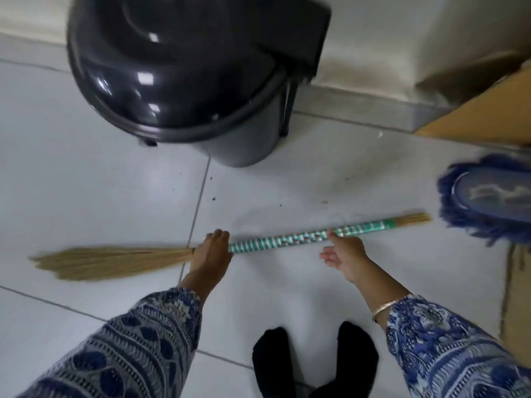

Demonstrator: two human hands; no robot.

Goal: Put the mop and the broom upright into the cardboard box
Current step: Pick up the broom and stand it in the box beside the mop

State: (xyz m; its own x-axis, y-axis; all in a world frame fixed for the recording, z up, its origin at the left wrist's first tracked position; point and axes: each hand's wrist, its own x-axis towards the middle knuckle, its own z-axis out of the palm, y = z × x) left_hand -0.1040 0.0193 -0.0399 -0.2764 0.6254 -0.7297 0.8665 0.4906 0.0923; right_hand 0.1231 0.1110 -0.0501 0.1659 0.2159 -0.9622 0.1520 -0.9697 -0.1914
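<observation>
The broom [275,239] was observed lying flat across the tiled floor [86,168], its bristles toward 9 o'clock. The left hand [211,249] was clenched around its handle; the right hand [343,251] was spread, fingertips touching it. The mop [485,196] lay at 3 o'clock against the cardboard box [488,116]; the box's contents were not visible. A lidded black bin [178,67] stood at 12 o'clock; bare tile lay between.

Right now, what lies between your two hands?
In the head view, only the broom's taped handle runs between left hand and right hand, above bare tiled floor.
</observation>
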